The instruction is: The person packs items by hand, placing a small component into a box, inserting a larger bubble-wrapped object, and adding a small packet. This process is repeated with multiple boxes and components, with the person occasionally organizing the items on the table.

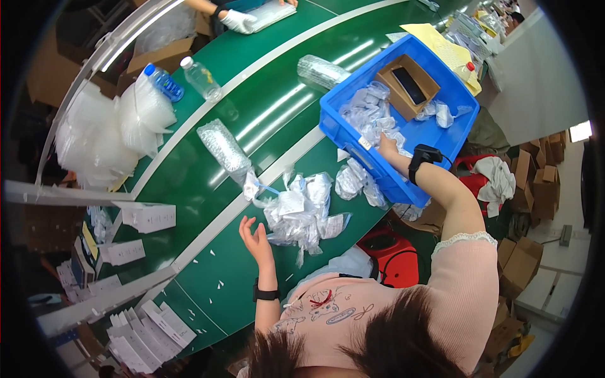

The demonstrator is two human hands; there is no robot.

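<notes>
My left hand (256, 240) hovers by the left edge of a heap of small clear plastic bags with white contents (296, 208), fingers spread and nothing in them. My right hand (387, 148) reaches over the near wall of a blue plastic bin (337, 129), down among more bagged white items (368, 113) inside it. Its fingertips are partly hidden, so I cannot make out a grip. The bin stands tilted at the right of the green table. A few bags (358, 183) lie against its near side.
In the bin sits an open cardboard box (403, 79) with a black phone (408, 85). Bubble-wrap rolls (224, 150) lie on the conveyor. Beyond are two plastic bottles (201, 79), clear pouches (94, 132) and a person's gloved hand (238, 21). White boxes (148, 337) stand at left.
</notes>
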